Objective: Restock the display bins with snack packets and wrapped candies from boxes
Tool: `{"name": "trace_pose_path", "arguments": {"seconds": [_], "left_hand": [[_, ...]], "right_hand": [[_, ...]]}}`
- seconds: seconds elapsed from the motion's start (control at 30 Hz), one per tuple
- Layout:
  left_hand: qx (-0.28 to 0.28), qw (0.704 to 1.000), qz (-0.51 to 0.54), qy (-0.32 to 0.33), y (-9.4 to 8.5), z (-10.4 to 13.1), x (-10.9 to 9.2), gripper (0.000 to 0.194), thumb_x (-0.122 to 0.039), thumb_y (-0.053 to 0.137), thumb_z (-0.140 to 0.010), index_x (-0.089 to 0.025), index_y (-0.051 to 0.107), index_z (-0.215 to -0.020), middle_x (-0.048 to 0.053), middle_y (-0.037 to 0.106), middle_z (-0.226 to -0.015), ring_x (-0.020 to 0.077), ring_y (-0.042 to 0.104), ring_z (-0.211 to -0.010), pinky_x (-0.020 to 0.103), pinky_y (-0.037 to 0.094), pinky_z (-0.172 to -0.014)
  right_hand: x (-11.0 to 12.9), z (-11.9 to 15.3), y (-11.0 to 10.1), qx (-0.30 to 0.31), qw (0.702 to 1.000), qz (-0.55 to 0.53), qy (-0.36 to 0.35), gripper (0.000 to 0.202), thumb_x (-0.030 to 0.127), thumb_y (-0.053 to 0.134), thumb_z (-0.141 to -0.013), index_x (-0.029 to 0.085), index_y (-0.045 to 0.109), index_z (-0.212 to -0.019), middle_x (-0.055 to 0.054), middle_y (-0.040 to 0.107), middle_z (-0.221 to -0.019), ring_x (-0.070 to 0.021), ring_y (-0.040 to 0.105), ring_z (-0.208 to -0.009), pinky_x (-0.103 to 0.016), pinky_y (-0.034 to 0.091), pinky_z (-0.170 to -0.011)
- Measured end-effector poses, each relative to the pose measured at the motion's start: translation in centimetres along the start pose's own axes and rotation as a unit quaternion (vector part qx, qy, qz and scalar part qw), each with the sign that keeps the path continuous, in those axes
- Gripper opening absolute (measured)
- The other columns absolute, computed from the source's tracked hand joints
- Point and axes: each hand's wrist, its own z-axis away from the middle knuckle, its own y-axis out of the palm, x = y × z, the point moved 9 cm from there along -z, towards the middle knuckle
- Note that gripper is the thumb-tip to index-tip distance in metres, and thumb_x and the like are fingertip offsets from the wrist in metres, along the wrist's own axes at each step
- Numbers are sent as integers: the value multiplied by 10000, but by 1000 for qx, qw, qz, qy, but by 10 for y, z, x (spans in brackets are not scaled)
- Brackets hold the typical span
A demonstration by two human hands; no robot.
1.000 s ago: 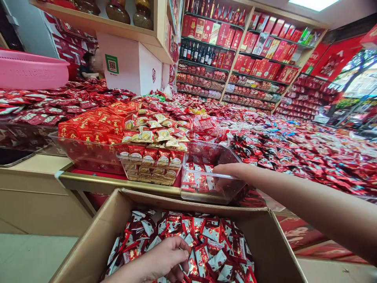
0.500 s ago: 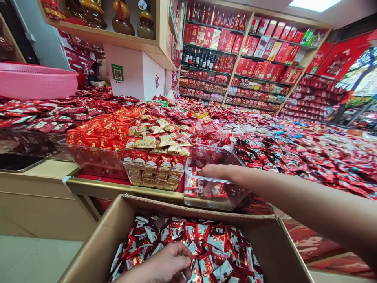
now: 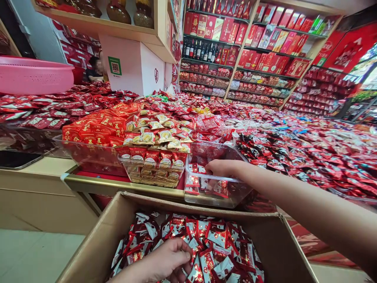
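Note:
My left hand (image 3: 174,255) is in the open cardboard box (image 3: 141,202), over a heap of small red-and-white wrapped candy packets (image 3: 219,236). Its fingers curl in against the thumb; what they hold, if anything, is hidden. My right hand (image 3: 219,168) reaches down into a clear plastic bin (image 3: 235,192) beyond the box. Through the bin's front wall, its fingers show bent and closed at a candy packet (image 3: 220,188). More packets (image 3: 193,182) of the same look stand in rows at the bin's left side.
Left of the bin, a clear container (image 3: 150,177) holds stacked durian candies, beside one with red-orange packets (image 3: 101,131). Heaps of wrapped sweets (image 3: 294,157) cover the counter. A pink basket (image 3: 35,76) and a dark phone-like slab (image 3: 17,159) lie at left. A cabinet (image 3: 163,31) overhangs the counter.
My right hand has moved slightly to the right inside the bin, and its fingers now sit closer to the packet there. My left hand stays nearly in place; the view has shifted slightly.

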Motion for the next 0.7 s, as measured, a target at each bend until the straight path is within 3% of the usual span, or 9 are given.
{"name": "trace_pose_path", "arguments": {"seconds": [0.13, 0.23, 0.37, 0.5, 0.7], "left_hand": [[-2, 1000, -7, -2, -1, 0, 1, 194, -312, 493, -635, -183, 464, -776, -33, 573, -596, 69, 476, -444, 181, 292, -432], [0, 1000, -8, 0, -1, -1, 1, 195, -329, 488, -643, -184, 464, -772, -39, 566, -588, 65, 474, -442, 180, 293, -432], [-2, 1000, -8, 1, -1, -1, 1, 178, -325, 477, -660, -183, 465, -767, -41, 566, -593, 53, 462, -428, 182, 295, -436], [-7, 1000, -11, 4, -1, -1, 0, 134, -281, 461, -667, -182, 462, -756, -40, 570, -594, 52, 465, -431, 184, 298, -440], [3, 1000, -5, 16, 0, -4, 2, 115, -249, 465, -648, -175, 460, -735, -52, 555, -526, 31, 382, -361, 172, 196, -380]], "right_hand": [[-13, 7, -3, 5, 997, 29, 67, 376, 367, 618, -554, 136, 618, -851, -85, 617, -802, -204, 551, -694, -252, 374, -527], [-15, 14, 4, 50, 993, 30, 100, 405, 363, 633, -535, 117, 626, -857, -102, 621, -822, -218, 561, -715, -259, 385, -547], [-12, 16, 8, 71, 993, 15, 95, 432, 346, 659, -510, 122, 630, -878, -89, 633, -819, -208, 573, -697, -248, 396, -552], [-11, 11, 9, 71, 993, 41, 80, 357, 245, 607, -580, 114, 625, -911, -105, 632, -865, -217, 576, -748, -252, 408, -581], [-16, 9, 7, 53, 990, 70, 107, 297, 122, 499, -650, 64, 622, -914, -168, 609, -929, -252, 565, -830, -280, 413, -630]]}}
